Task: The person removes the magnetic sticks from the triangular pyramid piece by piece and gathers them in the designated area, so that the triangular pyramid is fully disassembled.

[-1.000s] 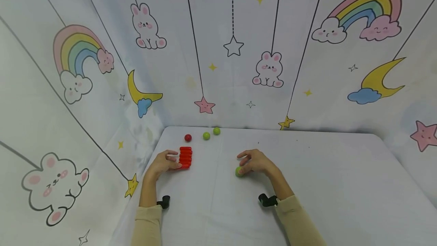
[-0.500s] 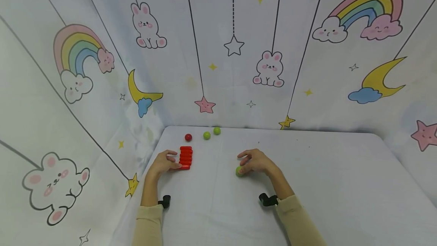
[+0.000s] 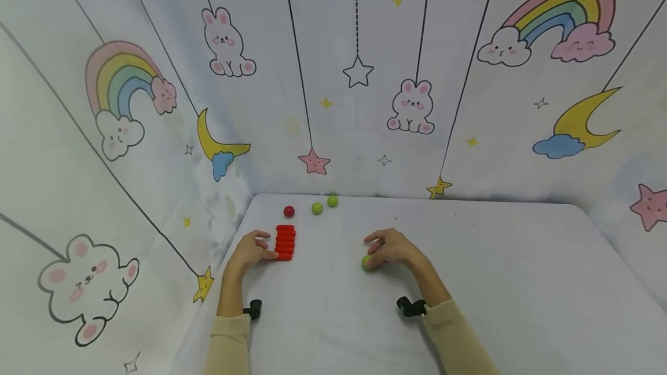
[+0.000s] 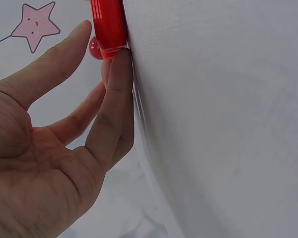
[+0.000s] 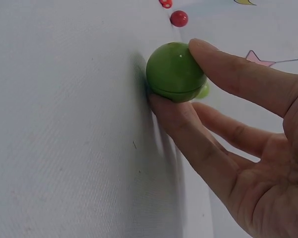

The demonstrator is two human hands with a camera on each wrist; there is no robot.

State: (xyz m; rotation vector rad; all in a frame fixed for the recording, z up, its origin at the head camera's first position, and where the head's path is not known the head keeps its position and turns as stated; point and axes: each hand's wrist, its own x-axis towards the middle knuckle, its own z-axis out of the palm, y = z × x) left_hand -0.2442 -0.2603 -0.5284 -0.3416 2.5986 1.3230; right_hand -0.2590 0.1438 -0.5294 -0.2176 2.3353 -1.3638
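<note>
On the left of the table in the head view, several red ribbed rolls lie side by side in a short column. My left hand reaches them from the left, its fingers extended. In the left wrist view, a fingertip meets the lower end of a glossy red roll, and the thumb stands beside it with a narrow gap. Near the middle, my right hand pinches a green ball between thumb and a finger, close to the tabletop. A fine seam runs round the ball.
A red ball and two green balls, one nearer and one farther, sit at the back left of the white-covered table. A printed cloth backdrop rises behind it and along the left side.
</note>
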